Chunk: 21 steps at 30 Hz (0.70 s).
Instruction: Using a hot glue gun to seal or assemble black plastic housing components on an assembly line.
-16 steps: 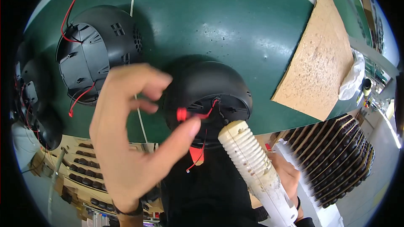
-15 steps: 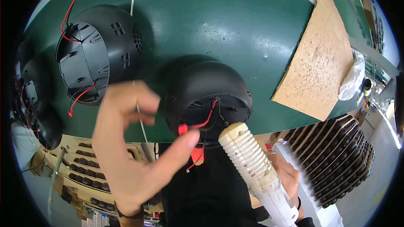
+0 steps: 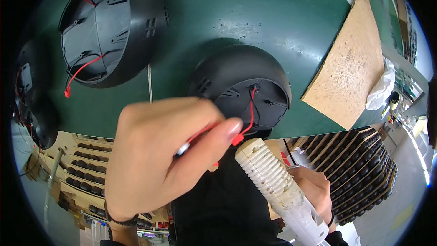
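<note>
My left hand [image 3: 168, 150] is closed in a pinch on a thin red wire [image 3: 200, 133] whose small white plug [image 3: 183, 148] sticks out by the palm. Beside its thumb tip hangs a red connector [image 3: 237, 139] on wires that come from the middle of a round black plastic housing [image 3: 241, 61]. That housing stands tilted at the table's near edge, its hollow side toward me and partly hidden by my hand. My right hand [image 3: 314, 189] is wrapped round a white glue gun [image 3: 291, 200]; its ribbed, yellowed front [image 3: 261, 159] points up toward the connector.
Another black housing [image 3: 141, 32] with red and black wires lies at left on the green table [image 3: 191, 23]. Farther left are more dark housings [image 3: 32, 73]. A board with glossy spots [image 3: 350, 64] and a white plastic bag [image 3: 382, 86] lie right. Racks of black parts [image 3: 359, 173] stand below.
My left hand has gone from spread fingers to a pinch on the red wire, moving right. The view has shifted, with both housings higher in it. The glue gun is nearly where it was.
</note>
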Each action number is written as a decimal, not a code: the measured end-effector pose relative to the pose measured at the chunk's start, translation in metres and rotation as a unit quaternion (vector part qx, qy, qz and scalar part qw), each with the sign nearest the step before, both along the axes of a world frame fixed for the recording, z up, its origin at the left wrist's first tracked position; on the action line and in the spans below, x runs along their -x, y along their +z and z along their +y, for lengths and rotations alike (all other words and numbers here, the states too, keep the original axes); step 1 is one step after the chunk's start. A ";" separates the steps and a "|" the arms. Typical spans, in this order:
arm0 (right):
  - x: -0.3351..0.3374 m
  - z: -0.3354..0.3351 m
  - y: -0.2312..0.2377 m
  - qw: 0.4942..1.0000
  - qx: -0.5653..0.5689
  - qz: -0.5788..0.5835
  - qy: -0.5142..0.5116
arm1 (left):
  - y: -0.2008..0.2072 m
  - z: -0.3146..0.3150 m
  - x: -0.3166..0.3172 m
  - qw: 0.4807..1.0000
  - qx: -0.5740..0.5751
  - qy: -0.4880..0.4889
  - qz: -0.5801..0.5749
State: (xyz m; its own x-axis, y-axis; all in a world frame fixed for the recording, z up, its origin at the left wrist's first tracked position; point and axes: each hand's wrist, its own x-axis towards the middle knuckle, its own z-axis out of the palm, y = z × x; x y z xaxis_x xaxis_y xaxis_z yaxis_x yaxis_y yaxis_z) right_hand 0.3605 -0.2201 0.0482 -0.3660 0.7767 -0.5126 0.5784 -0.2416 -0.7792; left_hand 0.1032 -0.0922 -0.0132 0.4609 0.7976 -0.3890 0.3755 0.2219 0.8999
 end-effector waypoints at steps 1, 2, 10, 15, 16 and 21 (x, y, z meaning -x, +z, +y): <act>0.003 0.001 0.000 1.000 -0.003 -0.007 -0.003 | -0.004 0.003 -0.003 1.000 0.001 0.002 -0.003; 0.006 0.003 0.000 1.000 -0.009 -0.008 -0.006 | -0.003 0.008 -0.005 1.000 0.028 0.002 -0.007; 0.016 0.003 0.007 0.996 -0.015 -0.087 0.003 | -0.007 0.003 0.008 0.996 0.079 0.028 -0.020; 0.009 -0.004 0.009 0.997 -0.017 -0.079 0.006 | -0.007 -0.003 0.019 0.998 0.053 0.036 0.003; 0.007 -0.005 0.012 0.996 -0.003 -0.090 0.005 | -0.008 -0.004 0.022 0.998 0.053 0.020 0.008; 0.006 -0.007 0.014 0.994 -0.001 -0.110 0.000 | -0.005 -0.016 0.040 0.997 0.064 0.006 0.029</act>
State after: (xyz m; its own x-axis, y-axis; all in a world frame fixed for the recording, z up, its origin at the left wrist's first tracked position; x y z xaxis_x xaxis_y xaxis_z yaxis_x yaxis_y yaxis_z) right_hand 0.3544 -0.2272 0.0617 -0.2460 0.7778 -0.5784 0.7349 -0.2394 -0.6345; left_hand 0.0632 -0.1084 -0.0184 0.4253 0.7447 -0.5143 0.4233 0.3385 0.8403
